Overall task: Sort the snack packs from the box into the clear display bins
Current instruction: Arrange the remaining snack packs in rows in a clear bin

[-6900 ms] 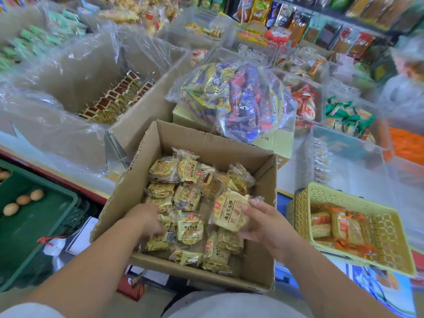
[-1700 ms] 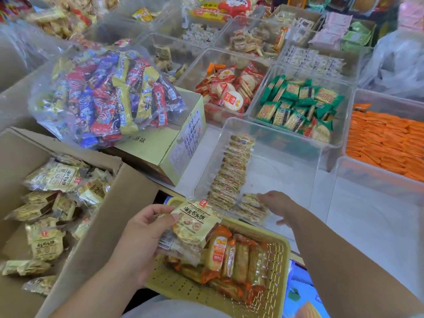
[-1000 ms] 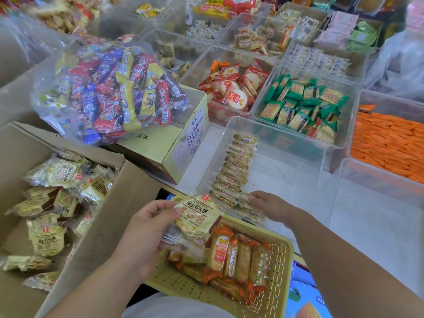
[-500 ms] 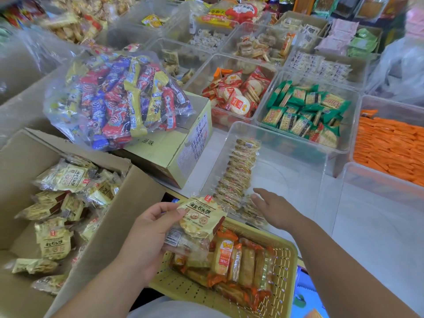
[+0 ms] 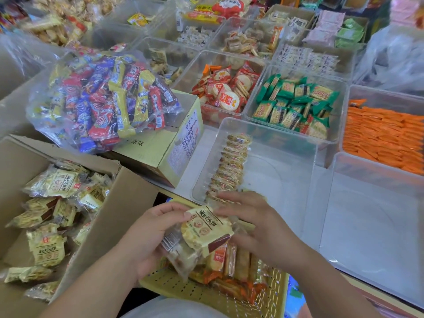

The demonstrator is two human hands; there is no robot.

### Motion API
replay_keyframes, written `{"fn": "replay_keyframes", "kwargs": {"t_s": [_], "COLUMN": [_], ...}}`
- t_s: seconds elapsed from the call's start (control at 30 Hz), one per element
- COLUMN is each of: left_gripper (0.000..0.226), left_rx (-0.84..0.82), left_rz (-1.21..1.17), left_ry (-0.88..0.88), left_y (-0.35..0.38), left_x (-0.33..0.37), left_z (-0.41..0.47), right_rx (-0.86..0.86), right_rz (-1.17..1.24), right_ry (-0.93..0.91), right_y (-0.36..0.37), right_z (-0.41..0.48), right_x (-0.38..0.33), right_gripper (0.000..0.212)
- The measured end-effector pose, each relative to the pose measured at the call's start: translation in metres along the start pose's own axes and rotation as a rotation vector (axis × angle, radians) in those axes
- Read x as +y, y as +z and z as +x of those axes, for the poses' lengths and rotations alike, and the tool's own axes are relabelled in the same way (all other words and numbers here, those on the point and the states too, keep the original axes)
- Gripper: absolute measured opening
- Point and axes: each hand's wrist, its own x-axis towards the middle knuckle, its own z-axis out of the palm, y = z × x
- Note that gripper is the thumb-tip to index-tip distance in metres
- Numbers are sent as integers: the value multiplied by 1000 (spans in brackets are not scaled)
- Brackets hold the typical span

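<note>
1. The left hand [image 5: 146, 237] holds a small stack of yellow biscuit packs [image 5: 206, 230] above the yellow basket [image 5: 183, 288] at 6 o'clock. Its grip is curled round the stack with the thumb on top. I read it as a feeder, so that packs can go out one at a time.
2. The right hand [image 5: 259, 228] meets the stack from 3 o'clock. Its grip is spread, with fairly straight fingers laid on the top pack's edge and not closed on it. It looks ready to peel that pack off.
3. The clear display bin [image 5: 280, 180] lies at 12 o'clock, just beyond the hands. A row of matching packs [image 5: 231, 166] stands on edge along its left wall, which saves room and keeps the row tidy. The row's near end is beside the right fingers, so the next pack probably joins there.
4. The cardboard box [image 5: 128, 198] sits at 9 o'clock with many loose packs [image 5: 52, 184] inside, so much sorting remains.
5. Green cracker packs [image 5: 296, 104] at 1 o'clock and orange packs [image 5: 385, 136] at 2 o'clock each fill their own bin, one kind apiece.
</note>
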Motion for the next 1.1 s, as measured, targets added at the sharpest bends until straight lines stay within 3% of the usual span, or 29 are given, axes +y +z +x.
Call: {"fn": "replay_keyframes", "kwargs": {"t_s": [0.13, 0.23, 0.3, 0.37, 0.63, 0.7, 0.8, 0.97, 1.1], "left_gripper": [32, 30, 17, 7, 63, 70, 78, 80, 81], "left_rx": [59, 129, 165, 188, 142, 118, 88, 57, 62], "left_rz": [-3, -17, 18, 46, 118, 83, 89, 114, 160], "left_ry": [-33, 8, 55, 85, 93, 61, 25, 27, 58], "left_y": [6, 5, 0, -5, -1, 1, 2, 5, 7], "left_x": [-6, -8, -8, -7, -10, -11, -10, -8, -9], "left_z": [4, 8, 13, 21, 64, 71, 79, 85, 83], "right_rx": [52, 265, 433, 449, -68, -210, -354, -496, -551], "right_rz": [118, 238, 146, -88, -507, -410, -254, -230, -218], "right_ry": [28, 233, 393, 515, 733, 762, 755, 733, 717], "right_y": [-4, -13, -22, -31, -15, -9, -7, -6, -3], "right_z": [-4, -2, 4, 13, 52, 53, 56, 64, 70], "right_x": [13, 32, 55, 82, 151, 160, 166, 169, 164], "right_gripper": [31, 12, 18, 26, 27, 34, 61, 54, 68]}}
